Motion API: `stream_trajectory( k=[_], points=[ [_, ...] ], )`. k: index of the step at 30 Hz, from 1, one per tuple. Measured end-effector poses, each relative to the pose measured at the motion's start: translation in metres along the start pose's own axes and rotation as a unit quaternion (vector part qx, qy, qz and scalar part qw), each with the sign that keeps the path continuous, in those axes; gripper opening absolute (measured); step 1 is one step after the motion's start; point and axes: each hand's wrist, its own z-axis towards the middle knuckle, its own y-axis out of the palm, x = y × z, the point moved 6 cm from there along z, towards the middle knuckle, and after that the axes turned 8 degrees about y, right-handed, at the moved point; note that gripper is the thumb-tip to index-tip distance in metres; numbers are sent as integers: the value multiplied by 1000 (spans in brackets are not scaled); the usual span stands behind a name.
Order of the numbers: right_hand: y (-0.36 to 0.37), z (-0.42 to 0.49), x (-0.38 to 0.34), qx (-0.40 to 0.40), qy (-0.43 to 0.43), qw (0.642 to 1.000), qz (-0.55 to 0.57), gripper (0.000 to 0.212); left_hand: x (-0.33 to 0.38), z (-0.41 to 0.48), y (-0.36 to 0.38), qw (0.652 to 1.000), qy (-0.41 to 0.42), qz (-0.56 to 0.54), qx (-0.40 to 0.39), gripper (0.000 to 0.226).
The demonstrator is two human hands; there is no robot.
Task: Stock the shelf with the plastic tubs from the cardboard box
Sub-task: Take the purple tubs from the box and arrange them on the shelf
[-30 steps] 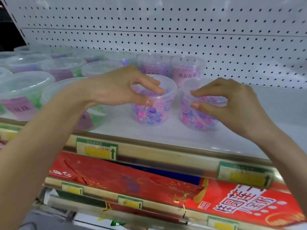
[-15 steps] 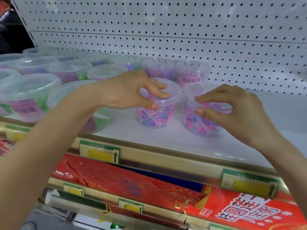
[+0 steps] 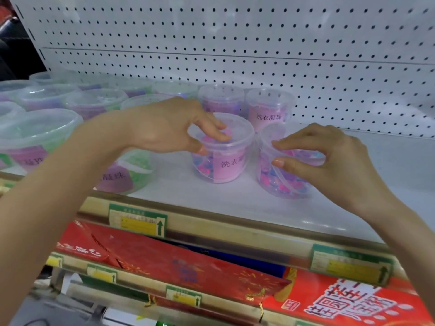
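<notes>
Risk sat mostly in how close the two small tubs stood. My left hand (image 3: 169,128) pinched the left tub (image 3: 204,167) at its lid (image 3: 239,128), thumb against the near rim and fingers curled over the top. My right hand (image 3: 334,161) gripped the right tub (image 3: 284,187) much the same way, thumb on the near wall and fingers hooked over the rim. Both tubs rested upright on the white shelf (image 3: 235,203), just beside each other, in front of two more labelled tubs (image 3: 268,111) against the pegboard (image 3: 235,43). The left tub showed its pink label (image 3: 231,165); the right one showed only beads and its loose handle (image 3: 283,176), so I judged it wanted turning. Twisting by the lid alone could pop it or tip the tub, and a shove could knock the back pair or the neighbour. The cardboard box was out of view.
</notes>
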Motion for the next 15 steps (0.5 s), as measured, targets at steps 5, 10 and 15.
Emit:
stream_trajectory(
  k=[5, 10, 15],
  points=[
    [0, 0, -1, 0, -1, 1000, 3, 41, 4, 6, 6, 997, -26, 28, 60, 61],
    [-1, 0, -2, -4, -2, 1000, -8, 35, 0, 13, 10, 998, -16, 43, 50, 53],
    [-2, 3, -1, -14, 1, 1000, -9, 43, -11, 11, -1, 998, -11, 65, 14, 55]
  ],
)
